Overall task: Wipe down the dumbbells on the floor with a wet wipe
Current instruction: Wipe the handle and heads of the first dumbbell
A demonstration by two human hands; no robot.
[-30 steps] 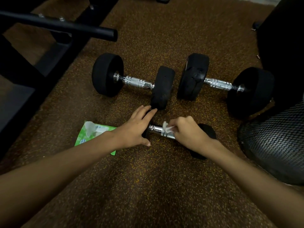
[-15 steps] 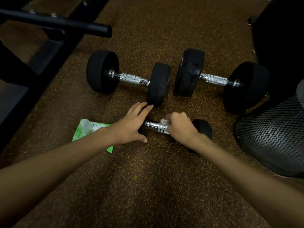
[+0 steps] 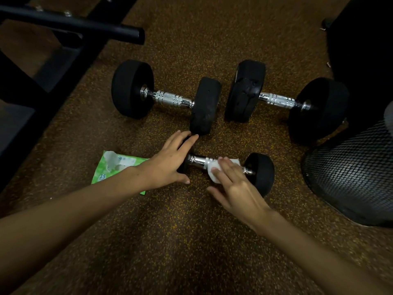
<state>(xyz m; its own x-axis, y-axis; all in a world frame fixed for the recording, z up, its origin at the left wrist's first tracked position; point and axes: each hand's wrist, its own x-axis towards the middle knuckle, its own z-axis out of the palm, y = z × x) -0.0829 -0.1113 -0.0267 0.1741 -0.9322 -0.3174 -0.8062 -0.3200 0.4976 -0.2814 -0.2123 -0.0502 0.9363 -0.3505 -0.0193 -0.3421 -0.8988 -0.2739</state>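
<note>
Polished chrome handles, ringed with knurled bands, gleam on the small dumbbell (image 3: 260, 173), the left large dumbbell (image 3: 170, 99) and the right large dumbbell (image 3: 276, 101). Their black heads look matt and rubbery. The floor (image 3: 191, 241) is rough, yellow-flecked rubber. The wet wipe (image 3: 213, 168) looks like soft white cloth, the green wipes packet (image 3: 112, 167) like glossy plastic.

small black dumbbell (image 3: 260, 174), white wipe (image 3: 212, 165) on its bar (image 3: 196, 160)

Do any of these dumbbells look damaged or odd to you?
Yes. On the far right dumbbell, the left head looks damaged: its rubber is lumpy and seems cracked, while its right head is smooth and round.
</note>
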